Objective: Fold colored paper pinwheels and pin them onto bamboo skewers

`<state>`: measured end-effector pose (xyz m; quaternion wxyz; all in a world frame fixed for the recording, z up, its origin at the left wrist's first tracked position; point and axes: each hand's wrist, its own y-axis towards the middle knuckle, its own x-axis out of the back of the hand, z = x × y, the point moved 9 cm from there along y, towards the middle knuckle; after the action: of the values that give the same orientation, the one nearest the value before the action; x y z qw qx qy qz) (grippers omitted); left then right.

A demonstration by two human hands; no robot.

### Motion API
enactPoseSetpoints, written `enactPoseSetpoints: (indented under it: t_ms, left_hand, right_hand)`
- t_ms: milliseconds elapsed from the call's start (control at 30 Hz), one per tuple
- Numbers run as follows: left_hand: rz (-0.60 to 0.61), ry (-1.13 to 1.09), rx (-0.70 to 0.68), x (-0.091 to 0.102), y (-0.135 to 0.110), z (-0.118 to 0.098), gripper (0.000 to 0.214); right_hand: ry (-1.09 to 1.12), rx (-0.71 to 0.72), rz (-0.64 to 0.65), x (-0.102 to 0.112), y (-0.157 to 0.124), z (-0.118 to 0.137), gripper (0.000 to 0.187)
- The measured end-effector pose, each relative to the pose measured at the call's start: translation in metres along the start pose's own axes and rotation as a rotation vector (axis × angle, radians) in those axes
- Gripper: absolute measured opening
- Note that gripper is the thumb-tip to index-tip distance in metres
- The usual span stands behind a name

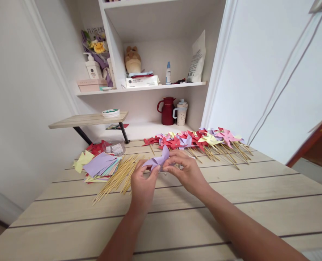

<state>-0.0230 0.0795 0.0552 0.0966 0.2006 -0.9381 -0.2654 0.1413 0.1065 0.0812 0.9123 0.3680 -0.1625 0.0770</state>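
Both my hands hold a folded lilac paper pinwheel point(161, 158) just above the wooden table point(231, 195). My left hand point(143, 183) pinches its left flap with thumb and fingertips. My right hand point(184, 168) grips its right side, fingers curled over the centre. To the left lies a bundle of bamboo sticks point(117, 175), and beyond it a stack of coloured paper squares point(99, 165). Behind my hands lies a row of finished pinwheels point(199, 140) in red, lilac, yellow and pink, on sticks.
A small raised shelf point(88, 119) with a tape roll point(110, 112) stands at the back left. A red jug point(167, 110) and a white cup point(182, 113) sit in the alcove. Shelves above hold bottles, boxes and a plush toy. Walls close in left and right.
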Motion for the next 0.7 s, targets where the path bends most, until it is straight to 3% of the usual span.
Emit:
enactPoseSetpoints:
  t_ms: [400,700]
  left_hand:
    - [0.025,0.051,-0.146,-0.002,-0.001,-0.014,0.003]
    - [0.027,0.023,-0.108,-0.002,0.0,-0.011,0.002]
  right_hand:
    - [0.016,0.007,-0.014,0.0,0.0,0.001,0.01]
    - [0.007,-0.072,-0.023,-0.002,-0.002,-0.003,0.011]
